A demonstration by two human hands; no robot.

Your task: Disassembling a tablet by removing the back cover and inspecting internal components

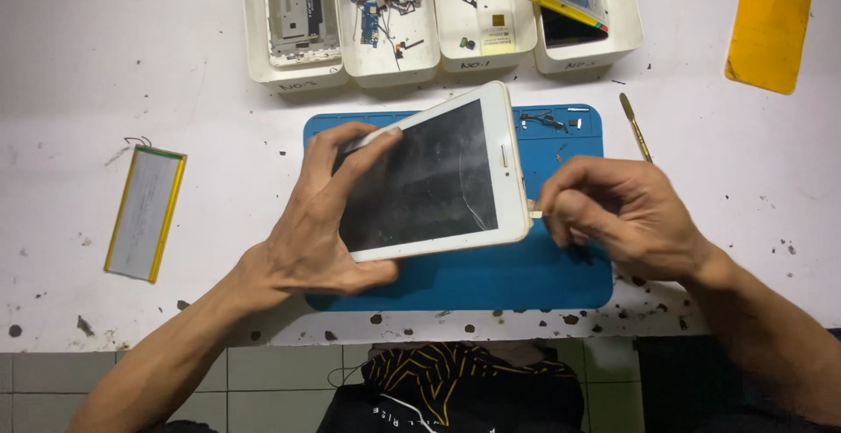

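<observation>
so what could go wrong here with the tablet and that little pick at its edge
1. The tablet already has a crack in its glass; levering at the edge with the small pick in the right hand might spread it.
2. The left hand holds the tablet tilted above the blue mat, so a slip could drop it.
3. The bare battery pack lies loose near the table edge.

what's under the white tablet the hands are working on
A blue work mat lies on the white table beneath the tablet. The left hand grips the tablet; the mat's middle and the tablet's underside are covered.
</observation>
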